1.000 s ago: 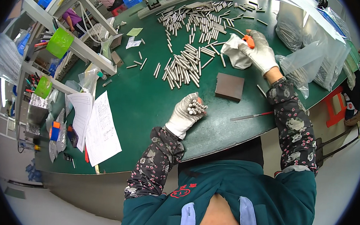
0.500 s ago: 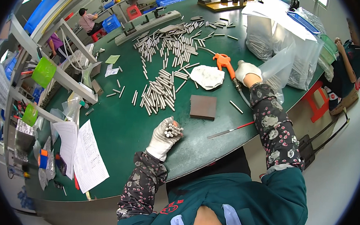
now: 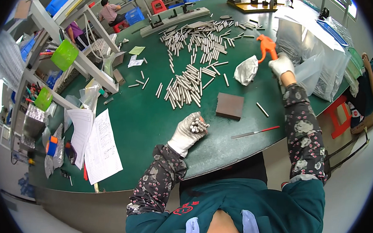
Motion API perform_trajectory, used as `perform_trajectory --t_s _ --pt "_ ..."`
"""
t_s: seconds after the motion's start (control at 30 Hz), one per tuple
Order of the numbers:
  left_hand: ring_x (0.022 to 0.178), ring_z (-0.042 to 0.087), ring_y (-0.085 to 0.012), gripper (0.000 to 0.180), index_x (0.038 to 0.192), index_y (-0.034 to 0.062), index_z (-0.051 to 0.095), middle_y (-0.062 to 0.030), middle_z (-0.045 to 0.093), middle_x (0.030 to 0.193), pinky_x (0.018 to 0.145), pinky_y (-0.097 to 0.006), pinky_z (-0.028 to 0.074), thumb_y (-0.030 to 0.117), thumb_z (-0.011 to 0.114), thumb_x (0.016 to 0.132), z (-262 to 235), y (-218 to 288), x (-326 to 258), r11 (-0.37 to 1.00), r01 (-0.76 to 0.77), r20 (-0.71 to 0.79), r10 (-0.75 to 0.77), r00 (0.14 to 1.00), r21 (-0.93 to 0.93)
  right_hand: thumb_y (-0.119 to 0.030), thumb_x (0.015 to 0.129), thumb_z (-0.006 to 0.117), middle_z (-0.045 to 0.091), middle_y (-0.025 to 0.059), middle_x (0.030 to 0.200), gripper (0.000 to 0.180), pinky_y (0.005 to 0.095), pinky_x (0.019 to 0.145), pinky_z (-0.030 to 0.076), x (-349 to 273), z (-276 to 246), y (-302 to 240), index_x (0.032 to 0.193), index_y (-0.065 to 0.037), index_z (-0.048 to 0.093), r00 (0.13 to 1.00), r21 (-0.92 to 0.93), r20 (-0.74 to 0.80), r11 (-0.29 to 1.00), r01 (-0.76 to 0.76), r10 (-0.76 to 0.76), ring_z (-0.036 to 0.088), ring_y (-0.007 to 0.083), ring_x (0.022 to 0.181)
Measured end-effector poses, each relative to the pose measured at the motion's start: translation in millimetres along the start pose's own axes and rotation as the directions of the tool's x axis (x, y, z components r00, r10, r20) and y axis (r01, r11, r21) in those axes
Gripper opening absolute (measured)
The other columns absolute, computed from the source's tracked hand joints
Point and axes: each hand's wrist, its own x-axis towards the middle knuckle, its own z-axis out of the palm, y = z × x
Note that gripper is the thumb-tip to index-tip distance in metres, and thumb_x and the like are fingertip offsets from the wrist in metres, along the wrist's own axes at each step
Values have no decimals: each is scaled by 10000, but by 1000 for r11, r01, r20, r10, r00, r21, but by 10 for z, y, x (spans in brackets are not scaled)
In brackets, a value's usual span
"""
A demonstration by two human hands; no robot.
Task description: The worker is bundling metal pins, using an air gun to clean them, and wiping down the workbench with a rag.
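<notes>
My left hand [image 3: 189, 131], in a white glove, grips a bundle of short metal rods [image 3: 198, 125] upright near the front of the green table [image 3: 143, 118]. My right hand [image 3: 281, 64], also gloved, is lifted at the right and holds an orange tool [image 3: 267, 45] above the table. A crumpled white cloth [image 3: 245, 70] lies just left of that hand. Several loose metal rods [image 3: 188, 86] are heaped in the middle of the table, and more rods [image 3: 202, 38] are spread further back. A brown block [image 3: 230, 106] lies between my hands.
A red-handled file [image 3: 254, 132] lies near the front edge. Clear plastic bags [image 3: 313, 60] stand at the right. Paper sheets [image 3: 97, 147] lie at the left beside a rack with green cups [image 3: 64, 54]. People sit at the far back [image 3: 109, 11]. A red stool [image 3: 338, 113] stands at the right.
My right hand has lifted the orange tool up off the table and away from the white cloth. My left hand keeps the rod bundle near the front edge.
</notes>
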Motion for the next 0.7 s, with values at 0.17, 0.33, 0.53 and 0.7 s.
perform_trajectory --t_s 0.17,0.33,0.53,0.7 --pt "841 576 -117 583 1186 74 467 -15 560 929 719 -251 525 -118 681 679 0 -34 34 1000 6 33 -7 999 12 -115 725 578 532 63 692 407 270 396 407 -78 -403 147 1105 2 488 994 554 -107 827 92 -39 513 143 479" --pt "780 548 -89 520 1141 74 485 4 542 891 721 -239 515 -124 657 692 27 35 24 999 -17 13 17 1000 32 -255 828 578 537 50 840 464 250 558 483 -804 -722 236 1210 -39 427 950 912 64 404 68 -306 566 124 664" --pt "801 557 -92 486 1119 54 485 -6 533 899 706 -237 521 -142 631 699 10 119 -26 995 78 -46 -81 996 -58 -120 628 644 601 102 891 573 229 598 477 -1987 -723 336 1159 21 481 601 624 733 668 -406 -319 596 145 721" --pt "819 570 -115 456 1120 54 492 -20 546 895 723 -269 525 -69 668 718 117 467 -448 972 233 -121 -234 964 -24 -139 711 733 592 75 1019 585 244 756 462 -2615 -489 748 1219 -5 475 226 465 885 756 -461 -407 559 109 828"
